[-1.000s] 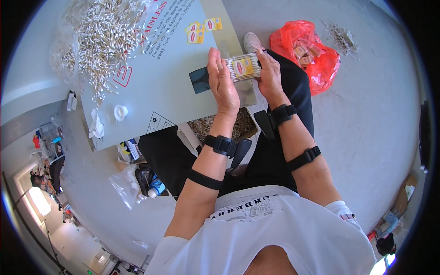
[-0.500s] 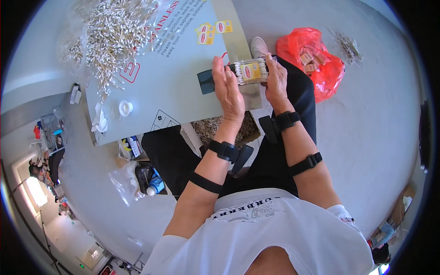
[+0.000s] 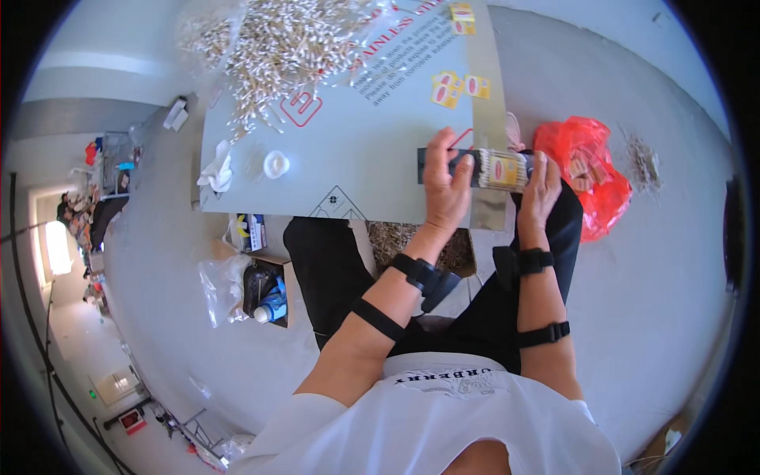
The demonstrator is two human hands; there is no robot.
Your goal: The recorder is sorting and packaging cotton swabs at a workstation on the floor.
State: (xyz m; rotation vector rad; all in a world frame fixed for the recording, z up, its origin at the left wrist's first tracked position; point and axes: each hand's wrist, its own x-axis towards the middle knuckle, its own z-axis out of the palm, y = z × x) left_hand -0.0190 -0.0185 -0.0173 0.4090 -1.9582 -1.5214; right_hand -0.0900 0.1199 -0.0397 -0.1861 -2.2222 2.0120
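Packed bundle: a rectangular bundle of white-tipped cotton swabs with a yellow paper label (image 3: pixel 501 170), right of centre in the frame, at the right edge of the grey sheet-topped table (image 3: pixel 372 150).
My left hand (image 3: pixel 449 190): at the bundle's left end; thumb and forefinger stand apart. I cannot tell whether they grip.
My right hand (image 3: pixel 541 194): fingers together against the bundle's right end; thumb side hidden, so I cannot tell whether they clamp.
Obstruction at table edge: a dark flat rectangular piece (image 3: pixel 423 166), partly covered by my left hand.
Obstruction below: my left forearm crosses in front of an open box of small brownish pieces (image 3: pixel 388 241).
Table, upper left: a large loose heap of white-tipped swabs (image 3: pixel 289 55), partly in clear plastic.
Table, left: a round white tub (image 3: pixel 276 165) and a crumpled white tissue (image 3: pixel 216 168).
Floor, right: a red plastic bag (image 3: pixel 613 210) holding small packs; beyond it, a scatter of thin pale sticks (image 3: pixel 643 162).
Floor, lower left: a clear plastic bag (image 3: pixel 218 289) beside a blue bottle with a white cap (image 3: pixel 273 307).
Labels: yellow cards with a red oval (image 3: pixel 445 89) lie above my left hand, with more at the top edge; the bundle's label matches.
Writing: red capitals and dark lines printed on the tabletop; dark lettering across my white shirt (image 3: pixel 443 427).
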